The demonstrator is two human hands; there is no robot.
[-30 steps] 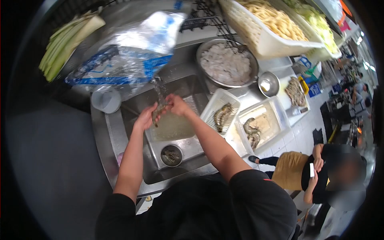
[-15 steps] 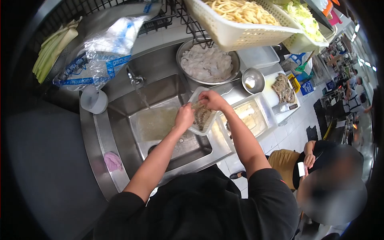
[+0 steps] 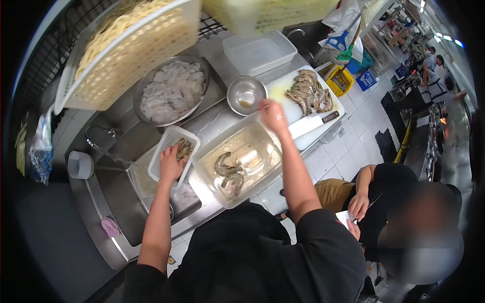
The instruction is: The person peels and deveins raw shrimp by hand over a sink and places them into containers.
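My left hand [image 3: 171, 164] reaches into a white perforated basket [image 3: 156, 160], fingers curled over a shrimp among the grey-brown shrimp [image 3: 186, 148] there; its fingertips are partly hidden. My right hand [image 3: 274, 117] is closed in a slightly blurred pinch beside the rim of a small steel bowl [image 3: 237, 91], above the corner of a clear plastic tub [image 3: 209, 194]. Whatever its fingers hold is too small to name. The tub contains shallow liquid and several whole shrimp [image 3: 230, 171]. A little yellowish matter lies in the steel bowl.
A white cutting board [image 3: 283, 91] bears a shrimp pile [image 3: 308, 91] and a cleaver [image 3: 308, 125]. Behind stands a large bowl [image 3: 199, 108] of pale, translucent pieces. Water runs into the sink [image 3: 108, 182]. A noodle basket [image 3: 136, 60] hangs overhead; a person [image 3: 358, 202] stands right.
My hands have separated: the left stays at the basket, while the right has moved away to the steel bowl. The view has turned rightward, showing more of the tub and cutting board.
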